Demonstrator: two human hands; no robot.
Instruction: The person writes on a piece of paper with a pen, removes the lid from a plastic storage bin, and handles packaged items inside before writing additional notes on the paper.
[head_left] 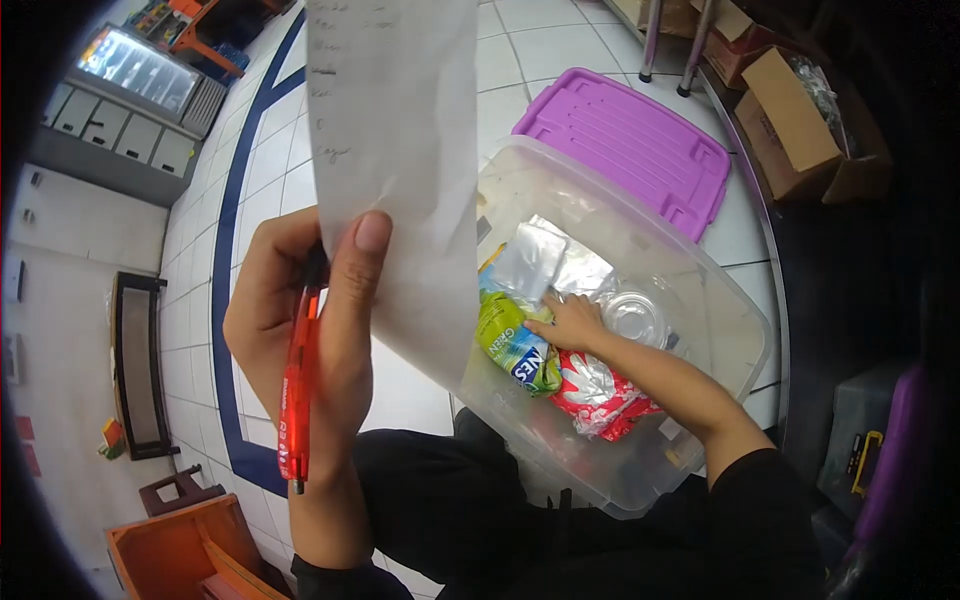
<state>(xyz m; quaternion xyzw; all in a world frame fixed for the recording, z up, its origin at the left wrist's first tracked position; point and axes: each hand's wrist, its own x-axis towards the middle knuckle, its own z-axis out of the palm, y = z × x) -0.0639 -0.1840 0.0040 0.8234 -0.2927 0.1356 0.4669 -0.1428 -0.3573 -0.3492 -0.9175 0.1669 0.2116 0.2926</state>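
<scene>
Green packet (512, 338) before you: letters "NES" and word "GREEN" readable. Red pen (298, 390) you hold: pale lettering, not legible. Your paper sheet (405, 150): handwritten lines, largely unreadable.

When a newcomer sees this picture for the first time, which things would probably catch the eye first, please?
Probably the white handwritten paper, raised at the top centre in the left grip together with a red pen. Next may come the bright purple lid at the upper right, beyond the clear plastic box. Inside that box, the right grip lies against a green packet, near a red packet.
</scene>
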